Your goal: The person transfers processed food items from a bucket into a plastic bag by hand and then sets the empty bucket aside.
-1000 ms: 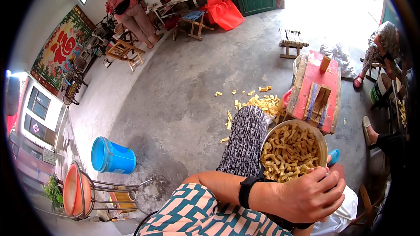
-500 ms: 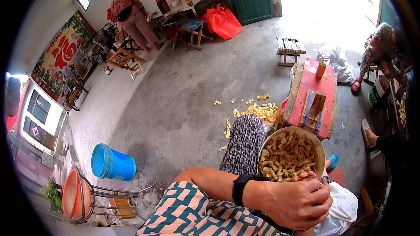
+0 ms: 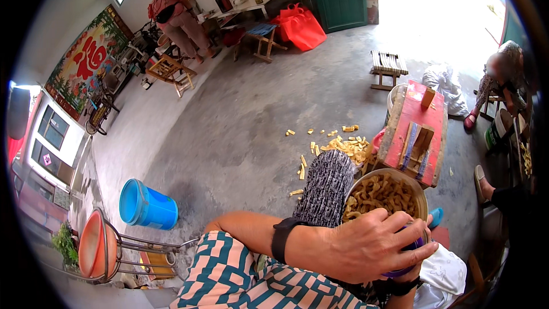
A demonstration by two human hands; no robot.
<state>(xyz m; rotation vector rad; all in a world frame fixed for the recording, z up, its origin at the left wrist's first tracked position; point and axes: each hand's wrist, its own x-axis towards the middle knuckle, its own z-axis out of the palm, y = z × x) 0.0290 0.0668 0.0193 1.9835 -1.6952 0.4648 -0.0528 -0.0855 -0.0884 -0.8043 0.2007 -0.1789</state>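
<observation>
Bare concrete floor (image 3: 240, 131) lies far below the heaped metal bowl (image 3: 384, 194) on my knee; my left hand (image 3: 372, 246), fingers spread, grips a purple object (image 3: 407, 252), my right hand (image 3: 403, 286) stays hidden, and one careless nudge could spill it.

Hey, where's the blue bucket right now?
In the head view the blue bucket lies tipped on the concrete floor at lower left, just above the orange basin on its metal stand.
</observation>
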